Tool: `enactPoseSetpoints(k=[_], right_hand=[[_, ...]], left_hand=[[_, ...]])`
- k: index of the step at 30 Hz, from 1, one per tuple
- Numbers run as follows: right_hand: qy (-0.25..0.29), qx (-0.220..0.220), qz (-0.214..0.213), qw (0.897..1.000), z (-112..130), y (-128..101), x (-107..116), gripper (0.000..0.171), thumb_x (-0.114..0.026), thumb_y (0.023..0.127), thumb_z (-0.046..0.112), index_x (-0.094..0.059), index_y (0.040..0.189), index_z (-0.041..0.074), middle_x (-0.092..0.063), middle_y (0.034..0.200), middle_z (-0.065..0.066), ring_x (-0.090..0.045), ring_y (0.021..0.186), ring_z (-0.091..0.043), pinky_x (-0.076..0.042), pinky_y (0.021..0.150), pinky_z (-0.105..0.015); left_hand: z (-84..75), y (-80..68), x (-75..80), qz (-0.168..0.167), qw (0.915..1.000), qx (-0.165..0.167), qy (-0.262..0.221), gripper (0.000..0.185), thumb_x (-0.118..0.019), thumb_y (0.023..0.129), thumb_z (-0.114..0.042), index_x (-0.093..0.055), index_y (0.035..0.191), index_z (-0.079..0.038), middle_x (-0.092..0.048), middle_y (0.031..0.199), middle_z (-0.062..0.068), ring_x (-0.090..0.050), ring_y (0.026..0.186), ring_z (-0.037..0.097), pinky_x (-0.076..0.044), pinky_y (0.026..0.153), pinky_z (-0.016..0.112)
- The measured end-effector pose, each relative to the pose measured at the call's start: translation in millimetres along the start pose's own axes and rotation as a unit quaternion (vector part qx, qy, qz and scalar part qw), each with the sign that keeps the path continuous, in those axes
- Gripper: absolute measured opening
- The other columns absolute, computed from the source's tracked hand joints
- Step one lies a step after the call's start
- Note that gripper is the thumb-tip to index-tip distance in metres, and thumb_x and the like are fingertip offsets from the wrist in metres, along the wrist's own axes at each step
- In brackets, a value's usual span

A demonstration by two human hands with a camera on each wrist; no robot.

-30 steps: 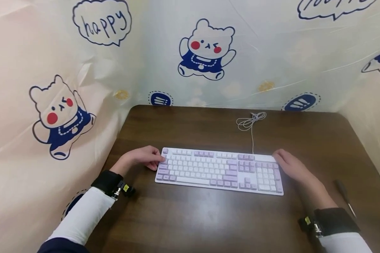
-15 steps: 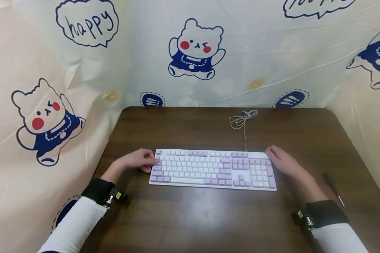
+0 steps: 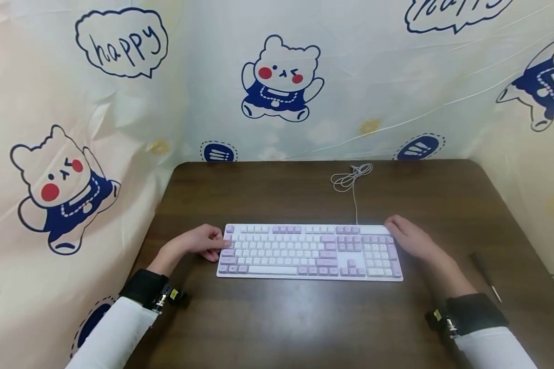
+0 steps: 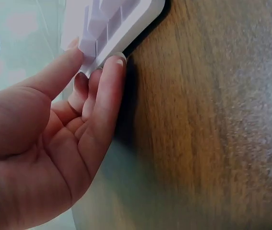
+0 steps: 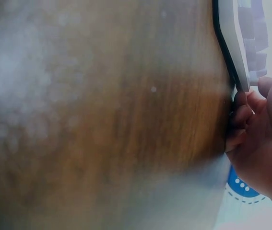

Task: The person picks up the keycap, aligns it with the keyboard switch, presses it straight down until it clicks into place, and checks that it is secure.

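Note:
A white and lilac keyboard (image 3: 281,251) lies across the middle of the brown table, its long sides nearly level in the head view. At its left end my left hand (image 3: 198,243) pinches the edge, with the thumb on top of the keys and the fingers against the side, as the left wrist view shows. My right hand (image 3: 415,239) grips the far right corner, thumb above and fingers curled at the edge in the right wrist view. Whether the keyboard is raised off the table cannot be told.
A thin pale cable (image 3: 351,178) runs back from the keyboard into a tied coil. To the right of my right hand lies a dark-handled tool with a thin metal shaft (image 3: 486,275), perhaps a screwdriver. A printed curtain (image 3: 351,61) surrounds the table (image 3: 281,328).
The head view has shifted and levelled slightly, so the table and keyboard appear further left and straighter. Both hands keep their hold on the keyboard; its place on the table looks nearly the same.

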State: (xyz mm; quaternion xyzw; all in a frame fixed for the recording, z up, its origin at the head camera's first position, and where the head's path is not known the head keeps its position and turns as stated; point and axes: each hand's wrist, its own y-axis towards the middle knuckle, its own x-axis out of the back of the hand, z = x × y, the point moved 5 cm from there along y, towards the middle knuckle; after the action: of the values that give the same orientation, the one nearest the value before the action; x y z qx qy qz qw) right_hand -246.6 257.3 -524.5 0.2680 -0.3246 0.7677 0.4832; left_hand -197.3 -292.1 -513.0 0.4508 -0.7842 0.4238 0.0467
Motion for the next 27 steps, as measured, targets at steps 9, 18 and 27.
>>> enactPoseSetpoints(k=[9,18,27], right_hand=[[-0.017,-0.018,0.001,1.000,1,7,-11,0.049,-0.038,0.112,0.047,-0.054,0.132,0.005,-0.064,0.118,-0.014,-0.062,0.109,-0.033,-0.051,0.086,-0.049],[-0.020,-0.013,-0.009,1.000,2,15,-12,0.052,-0.036,0.111,0.050,-0.054,0.135,0.007,-0.065,0.120,-0.014,-0.063,0.112,-0.035,-0.051,0.089,-0.053],[-0.012,-0.019,-0.027,0.999,-6,23,-11,0.054,-0.035,0.111,0.052,-0.054,0.134,0.006,-0.065,0.115,-0.014,-0.063,0.108,-0.034,-0.051,0.085,-0.050]], left_hand=[[11.1,-7.6,2.6,-0.016,0.9984,-0.055,0.002,0.031,-0.069,0.101,-0.033,-0.062,0.097,-0.004,-0.066,0.080,0.007,-0.067,0.067,0.018,-0.059,0.067,0.028],[13.7,-6.6,5.8,-0.033,0.9970,-0.070,-0.010,0.032,-0.065,0.104,-0.035,-0.062,0.097,-0.003,-0.064,0.081,0.008,-0.065,0.070,0.019,-0.059,0.067,0.028],[6.4,-1.2,6.0,-0.080,0.9936,-0.080,-0.002,0.033,-0.062,0.106,-0.036,-0.063,0.098,-0.003,-0.063,0.083,0.008,-0.063,0.071,0.019,-0.055,0.068,0.030]])
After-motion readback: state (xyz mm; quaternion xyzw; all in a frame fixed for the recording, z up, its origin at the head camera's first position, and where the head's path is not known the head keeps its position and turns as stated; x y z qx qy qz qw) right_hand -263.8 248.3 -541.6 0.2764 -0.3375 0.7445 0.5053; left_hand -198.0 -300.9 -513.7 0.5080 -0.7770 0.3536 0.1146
